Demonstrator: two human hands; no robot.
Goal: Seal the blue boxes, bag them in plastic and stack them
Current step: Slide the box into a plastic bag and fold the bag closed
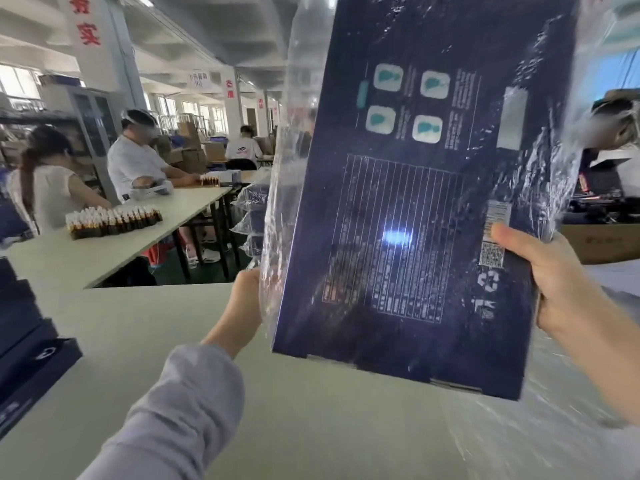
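1. The pale worktop (311,427) fills the foreground. Loose clear film (526,441) lies on its right side and dark boxes (31,358) are piled at its left edge.
2. The plastic bag (280,188) hangs in the air over the worktop and reaches past the top of the view. Its film is wrinkled and bunched along both sides.
3. The blue box (415,202) is held upright and slightly tilted inside that bag, printed face toward the camera. Its lower edge looks bare, so the bag's mouth is probably at the bottom.
4. A stack of bagged boxes (251,216) sits just past the far edge of the worktop, likely where this one goes.
5. The right hand (561,289) has its grip on the box's lower right side, thumb across the front.
6. The left hand (247,299) is at the lower left edge with its grip on the film. Its fingers are hidden behind the film.

Risks, as I judge them:
- With the mouth downward, a slack grip could let the box slide out onto the worktop.
- Pulling bunched film over a corner could tear it.
- The bottom flap could catch and open.
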